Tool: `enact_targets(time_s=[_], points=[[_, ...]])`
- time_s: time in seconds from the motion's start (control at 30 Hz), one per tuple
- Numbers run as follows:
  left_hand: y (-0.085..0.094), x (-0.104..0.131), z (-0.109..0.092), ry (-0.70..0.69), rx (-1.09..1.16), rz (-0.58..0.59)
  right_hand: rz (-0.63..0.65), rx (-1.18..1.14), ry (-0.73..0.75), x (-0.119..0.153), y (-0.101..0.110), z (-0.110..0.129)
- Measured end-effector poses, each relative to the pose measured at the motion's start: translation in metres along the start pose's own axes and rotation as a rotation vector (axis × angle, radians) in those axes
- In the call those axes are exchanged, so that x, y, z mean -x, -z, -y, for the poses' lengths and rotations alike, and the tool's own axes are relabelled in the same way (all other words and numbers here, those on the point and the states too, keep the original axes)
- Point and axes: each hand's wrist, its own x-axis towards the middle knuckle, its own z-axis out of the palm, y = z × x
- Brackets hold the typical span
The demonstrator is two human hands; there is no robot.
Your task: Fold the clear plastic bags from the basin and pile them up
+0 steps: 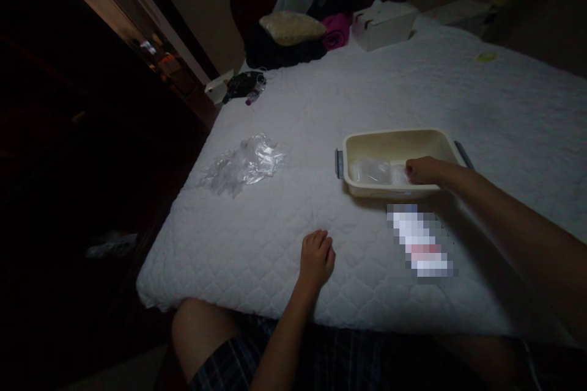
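Observation:
A cream plastic bin (389,140) with grey side handles stands on the white quilted bed. My right hand (426,171) reaches over its near rim from the right, with the fingers curled down at the end of a clear plastic packet (398,175). Another clear packet (372,170) lies on the bin's floor just to the left. The undersides of my right fingers are hidden. On the bedspread in front of me rests my left hand (317,256), its fingers bent inward and nothing visible in them.
Crumpled clear plastic (252,162) lies left of the bin. Near me is a blurred-out flat object (422,241). A pillow (293,27), pink cloth (337,32) and a white box (384,27) sit at the far end. Dark items (245,84) lie by the left edge.

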Motion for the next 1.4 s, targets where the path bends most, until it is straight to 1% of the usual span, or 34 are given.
enact_targets(time_s=[0.13, 0.3, 0.4, 0.47, 0.53, 0.57, 0.63, 0.7, 0.73, 0.8, 0.9, 0.97, 1.0, 1.1, 1.23, 1.3, 1.4], points=[[-0.001, -0.001, 0.0, 0.001, 0.011, -0.012, 0.059, 0.024, -0.033, 0.002, 0.007, 0.004], [-0.003, -0.001, 0.001, -0.005, 0.018, -0.036, 0.023, 0.059, -0.066, 0.01, 0.019, 0.008], [-0.004, 0.0, 0.002, 0.001, 0.028, -0.029, -0.008, 0.101, -0.131, 0.016, 0.027, 0.01], [-0.005, 0.0, 0.002, 0.005, 0.028, -0.024, -0.021, 0.125, -0.174, 0.024, 0.033, 0.017], [-0.007, 0.001, 0.003, 0.008, 0.03, -0.023, -0.079, 0.151, -0.177, 0.037, 0.041, 0.032], [-0.007, 0.001, 0.003, 0.009, 0.033, -0.023, -0.149, 0.174, -0.16, 0.046, 0.044, 0.044], [-0.008, 0.0, 0.002, 0.016, 0.037, -0.02, -0.323, 0.19, -0.043, 0.065, 0.046, 0.074], [-0.008, 0.0, 0.002, 0.017, 0.037, -0.005, -0.443, 0.238, 0.1, 0.082, 0.041, 0.109], [-0.007, 0.0, 0.002, 0.011, 0.041, -0.002, -0.469, 0.251, 0.173, 0.089, 0.035, 0.126], [-0.003, 0.003, 0.003, -0.015, 0.05, 0.006, -0.489, 0.217, 0.312, 0.1, 0.016, 0.159], [0.01, 0.015, 0.011, -0.041, 0.034, 0.009, -0.574, 0.13, 0.409, 0.111, -0.024, 0.201], [0.023, 0.029, 0.021, -0.015, 0.001, -0.005, -0.662, 0.058, 0.419, 0.118, -0.053, 0.228], [0.03, 0.036, 0.027, 0.009, -0.019, -0.015, -0.668, 0.024, 0.441, 0.121, -0.066, 0.242], [0.051, 0.06, 0.045, 0.087, -0.084, -0.055, -0.612, -0.096, 0.465, 0.126, -0.099, 0.283], [0.071, 0.083, 0.067, 0.187, -0.175, -0.11, -0.525, -0.188, 0.475, 0.122, -0.131, 0.329], [0.077, 0.091, 0.075, 0.217, -0.202, -0.132, -0.504, -0.204, 0.472, 0.117, -0.146, 0.344], [0.084, 0.095, 0.089, 0.234, -0.221, -0.13, -0.487, -0.183, 0.466, 0.113, -0.169, 0.351]])
